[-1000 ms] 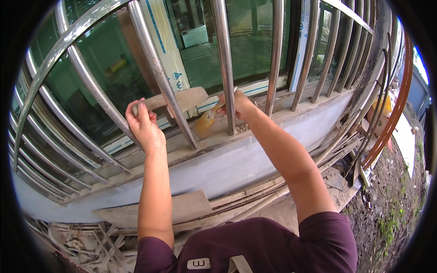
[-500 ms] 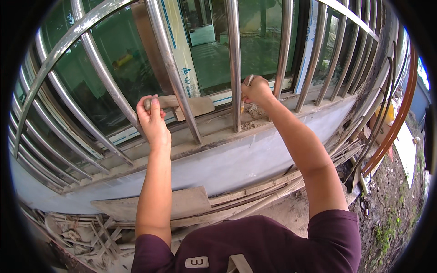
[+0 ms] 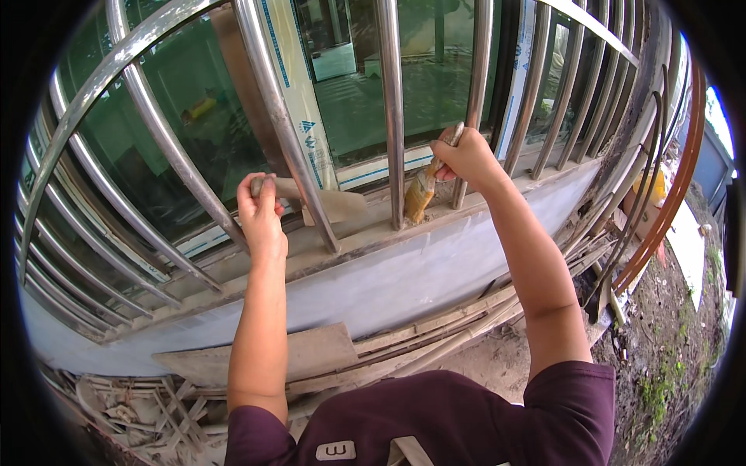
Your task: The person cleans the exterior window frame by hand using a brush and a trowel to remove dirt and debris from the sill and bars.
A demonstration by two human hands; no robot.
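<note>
My left hand (image 3: 262, 213) is closed round the handle of a scraper-like tool (image 3: 342, 207) with a wide, flat, dusty blade. The blade reaches behind a metal bar and lies over the window sill (image 3: 373, 217); its exact kind is unclear. My right hand (image 3: 465, 159) grips a paintbrush (image 3: 420, 197) by its pale handle, between two bars. Its yellowish bristles point down to the dusty sill, beside the foot of a bar. Some loose debris lies on the sill near the bristle tips.
Upright metal bars (image 3: 394, 101) of a window guard stand before green-tinted glass (image 3: 427, 78). Below the sill runs a pale wall (image 3: 412, 272). A board (image 3: 272, 353), long pipes (image 3: 458, 330) and scrap wood (image 3: 175, 412) lie at its foot. Cables (image 3: 660, 186) hang at the right.
My right hand has turned and moved slightly right, bringing the brush bristles into view in front of the sill. The left hand's blade has tilted and dropped a little lower.
</note>
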